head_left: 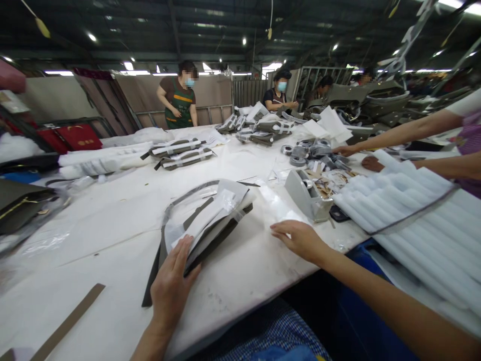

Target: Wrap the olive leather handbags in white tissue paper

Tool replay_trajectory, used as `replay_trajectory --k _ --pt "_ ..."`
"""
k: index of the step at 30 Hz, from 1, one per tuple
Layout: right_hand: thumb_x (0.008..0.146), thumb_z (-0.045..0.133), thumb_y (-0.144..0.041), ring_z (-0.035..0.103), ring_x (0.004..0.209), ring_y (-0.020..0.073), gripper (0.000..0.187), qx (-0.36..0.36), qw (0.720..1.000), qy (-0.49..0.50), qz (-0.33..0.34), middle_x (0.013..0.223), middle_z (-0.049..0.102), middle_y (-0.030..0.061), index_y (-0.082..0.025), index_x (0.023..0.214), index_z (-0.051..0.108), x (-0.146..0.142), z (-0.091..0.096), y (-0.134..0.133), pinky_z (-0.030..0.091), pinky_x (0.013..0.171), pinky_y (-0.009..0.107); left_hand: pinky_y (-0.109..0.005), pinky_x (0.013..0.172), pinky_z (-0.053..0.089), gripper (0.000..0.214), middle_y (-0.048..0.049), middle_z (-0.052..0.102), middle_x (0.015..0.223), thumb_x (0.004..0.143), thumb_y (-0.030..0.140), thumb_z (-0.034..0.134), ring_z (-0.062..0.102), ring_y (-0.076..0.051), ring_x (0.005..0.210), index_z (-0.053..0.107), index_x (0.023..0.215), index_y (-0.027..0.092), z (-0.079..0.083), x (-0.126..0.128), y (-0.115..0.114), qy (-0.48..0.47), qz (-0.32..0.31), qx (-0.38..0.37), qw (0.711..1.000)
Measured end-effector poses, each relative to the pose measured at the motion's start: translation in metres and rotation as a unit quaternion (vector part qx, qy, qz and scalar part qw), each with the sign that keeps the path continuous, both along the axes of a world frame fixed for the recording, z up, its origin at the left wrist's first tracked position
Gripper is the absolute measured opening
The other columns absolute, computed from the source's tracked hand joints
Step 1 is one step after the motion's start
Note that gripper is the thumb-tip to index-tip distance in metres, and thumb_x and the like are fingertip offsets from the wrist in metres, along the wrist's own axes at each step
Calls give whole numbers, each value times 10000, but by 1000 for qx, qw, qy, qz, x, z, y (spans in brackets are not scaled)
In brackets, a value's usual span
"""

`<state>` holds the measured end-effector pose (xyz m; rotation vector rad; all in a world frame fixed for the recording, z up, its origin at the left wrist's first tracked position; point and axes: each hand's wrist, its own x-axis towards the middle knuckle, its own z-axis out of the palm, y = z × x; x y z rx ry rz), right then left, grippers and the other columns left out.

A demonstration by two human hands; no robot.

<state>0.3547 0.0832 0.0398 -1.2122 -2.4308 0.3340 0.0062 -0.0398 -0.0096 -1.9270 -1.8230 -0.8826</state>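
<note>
Left hand [171,288] pressing grey bag [220,228], right hand [297,239] on plastic sheet [280,208], probably

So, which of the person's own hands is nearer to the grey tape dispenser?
Right. The right hand lies flat on the table just in front of the grey tape dispenser; the left hand rests on the wrapped dark bundle, farther left.

A grey tape dispenser [306,193] is sitting on the white tabletop [112,225] beside ribbed foam sheets [406,210]. Tape rolls [300,150] are lying further back, a co-worker's arm [398,131] is reaching in from the right, and wrapped grey bundles [180,153] are lying near a person in a green apron [180,100].
</note>
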Motion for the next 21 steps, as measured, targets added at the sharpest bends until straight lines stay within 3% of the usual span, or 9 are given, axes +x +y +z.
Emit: replay_trajectory --k 3,5,7,9,11,15,18,21 --pt "942 560 -400 731 885 243 252 -176 982 -9 74 945 782 19 -277 912 778 -7 13 -37 578 831 361 -414 1022 520 721 -58 518 1468 921 244 623 593 -272 1240 262 1541 308 -1 -1 0 -2 -4 -6 1000" --pt "956 534 -439 724 932 244 292 -203 977 1 69 999 775 32 -273 962 775 -11 13 -48 569 876 368 -410 1027 515 718 -56 511 1475 921 248 623 588 -269 1246 265 1540 309 -1 -2 0 -4 -6 -10 1000" --pt "951 535 -463 649 1146 284 365 -140 990 13 18 1231 699 90 -237 1174 715 -16 3 -50 501 1024 439 -405 1026 516 714 -56 514 1472 923 241 619 584 -267 1251 266 1539 309 -1 -2 0 -7 -8 -10 1000" --pt "913 588 -490 475 1352 338 557 -83 996 -10 -20 1448 520 165 -170 1369 580 -23 -14 -47 372 1140 525 -404 1023 517 709 -61 524 1463 924 236 615 586 -266 1248 270 1538 305 0 -2 0 -10 -10 -7 1000" --pt "860 644 -545 300 1451 376 756 -81 995 -52 -11 1552 346 216 -120 1459 465 -36 -31 -45 269 1182 577 -405 1017 522 707 -64 537 1451 920 243 622 595 -268 1238 279 1535 302 1 -2 0 -20 -7 -1 1000" --pt "852 574 -681 174 1497 350 877 -87 985 -66 131 1604 232 194 -161 1524 355 -80 -47 -43 157 1214 562 -389 976 547 682 -60 569 1420 914 278 637 614 -268 1214 318 1517 301 7 -5 1 -67 11 15 998" --pt "872 509 -712 219 1490 318 831 -53 968 -40 240 1602 275 153 -220 1523 357 -124 -44 -28 155 1218 533 -386 968 548 657 -69 587 1397 905 290 648 613 -272 1216 359 1494 286 13 -5 4 -96 25 27 995" --pt "922 534 -606 305 1457 300 677 5 956 -13 294 1538 414 142 -201 1459 461 -161 -42 -6 219 1204 506 -380 997 528 655 -75 591 1391 888 273 668 608 -267 1222 385 1479 268 16 -2 7 -89 15 47 995"
